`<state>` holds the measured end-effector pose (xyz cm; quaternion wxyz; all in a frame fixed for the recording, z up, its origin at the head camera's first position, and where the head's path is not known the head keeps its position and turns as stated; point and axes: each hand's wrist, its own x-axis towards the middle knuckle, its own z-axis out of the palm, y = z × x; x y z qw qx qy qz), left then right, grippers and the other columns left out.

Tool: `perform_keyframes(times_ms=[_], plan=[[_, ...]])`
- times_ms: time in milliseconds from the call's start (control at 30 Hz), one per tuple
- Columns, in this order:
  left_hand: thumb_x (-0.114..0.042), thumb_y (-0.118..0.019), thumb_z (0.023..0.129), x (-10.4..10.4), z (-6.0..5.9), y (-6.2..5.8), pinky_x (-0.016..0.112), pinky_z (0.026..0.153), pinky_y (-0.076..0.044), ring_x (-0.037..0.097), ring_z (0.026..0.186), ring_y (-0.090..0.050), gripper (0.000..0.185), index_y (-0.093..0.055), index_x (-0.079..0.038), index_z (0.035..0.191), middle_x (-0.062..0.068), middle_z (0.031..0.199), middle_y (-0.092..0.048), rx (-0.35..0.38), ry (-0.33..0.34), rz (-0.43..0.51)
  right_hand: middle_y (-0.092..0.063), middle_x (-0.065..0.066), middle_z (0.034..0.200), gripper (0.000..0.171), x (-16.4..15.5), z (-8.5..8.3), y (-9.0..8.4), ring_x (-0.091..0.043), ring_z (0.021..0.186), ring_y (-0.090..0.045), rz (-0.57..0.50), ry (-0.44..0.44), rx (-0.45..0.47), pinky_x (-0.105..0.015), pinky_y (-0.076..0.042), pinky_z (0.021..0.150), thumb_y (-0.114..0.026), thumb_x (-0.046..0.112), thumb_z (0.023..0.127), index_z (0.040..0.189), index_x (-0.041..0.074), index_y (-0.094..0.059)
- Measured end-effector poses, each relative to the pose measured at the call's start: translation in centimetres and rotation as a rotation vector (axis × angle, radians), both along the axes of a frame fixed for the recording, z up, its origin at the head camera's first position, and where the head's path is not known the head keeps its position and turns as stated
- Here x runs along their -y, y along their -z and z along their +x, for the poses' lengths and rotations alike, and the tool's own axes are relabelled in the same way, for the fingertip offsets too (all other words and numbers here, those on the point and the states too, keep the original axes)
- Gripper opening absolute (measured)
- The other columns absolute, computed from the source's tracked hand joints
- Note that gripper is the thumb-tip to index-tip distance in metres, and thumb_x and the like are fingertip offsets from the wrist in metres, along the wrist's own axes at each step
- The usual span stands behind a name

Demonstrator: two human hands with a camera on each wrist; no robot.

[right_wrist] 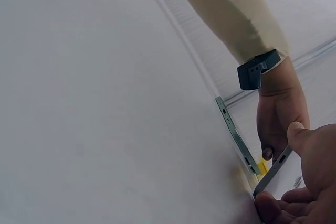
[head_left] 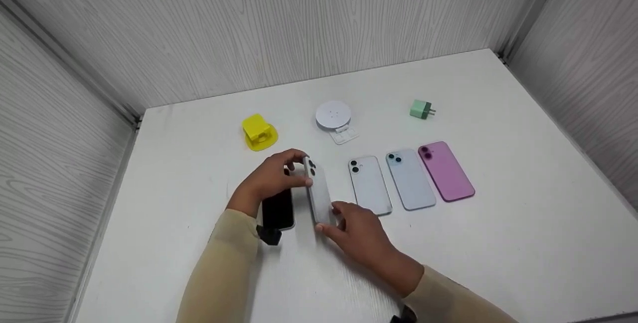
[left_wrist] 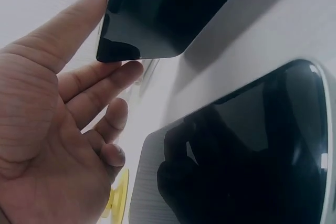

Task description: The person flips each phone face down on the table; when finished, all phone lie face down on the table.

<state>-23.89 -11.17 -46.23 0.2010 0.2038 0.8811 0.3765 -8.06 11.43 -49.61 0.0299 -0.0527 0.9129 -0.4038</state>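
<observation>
Both hands hold a white smartphone (head_left: 320, 196), tilted up on one long edge, its cameras toward the right. At the camera end, the left hand (head_left: 271, 179) pinches it between thumb and fingertips. The right hand (head_left: 363, 237) grips the lower end, with thumb (right_wrist: 297, 136) and fingers on opposite edges of the phone. In the left wrist view the dark screen (left_wrist: 157, 19) of the held phone shows. Just left of it, partly under the left wrist, a second phone (head_left: 280, 208) lies screen up on the table.
Right of the hands, a white phone (head_left: 371, 183), a pale blue phone (head_left: 411, 181) and a pink phone (head_left: 448, 173) lie backs up. Behind stand a yellow stand (head_left: 256, 127), a round white charging stand (head_left: 333, 114) and a green plug adapter (head_left: 420, 109). Panels (head_left: 299, 24) enclose the table.
</observation>
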Motion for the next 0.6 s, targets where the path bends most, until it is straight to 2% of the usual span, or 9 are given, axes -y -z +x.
perform_keyframes(times_ms=[200,400,600], plan=[[-0.045,-0.094,0.085,0.02,0.13,-0.01,0.053,0.112,-0.047,0.032,0.129,-0.056,0.077,-0.059,-0.024,0.150,0.010,0.140,-0.062,-0.001,0.026,-0.037,-0.068,0.000,0.094,0.063,0.03,0.15,-0.16,-0.011,0.077,-0.057,0.039,0.035,0.002,-0.036,-0.054,0.077,-0.084,0.051,0.094,0.133,0.004,-0.071],[-0.047,-0.097,0.081,0.12,0.15,0.36,0.053,0.121,-0.043,0.031,0.135,-0.055,0.084,-0.057,-0.025,0.151,0.009,0.146,-0.062,0.009,0.027,-0.066,-0.063,-0.001,0.092,0.058,-0.09,0.02,-0.16,-0.013,0.077,-0.055,0.061,0.059,-0.008,-0.036,-0.051,0.075,-0.088,0.045,0.092,0.128,0.003,-0.070],[-0.046,-0.097,0.082,0.01,-0.01,0.41,0.054,0.125,-0.040,0.030,0.137,-0.055,0.084,-0.057,-0.026,0.153,0.008,0.153,-0.060,0.008,0.033,-0.098,-0.068,-0.004,0.103,0.065,-0.19,0.01,-0.07,-0.015,0.084,-0.058,0.060,0.067,-0.011,-0.039,-0.054,0.083,-0.089,0.042,0.092,0.137,-0.001,-0.068]])
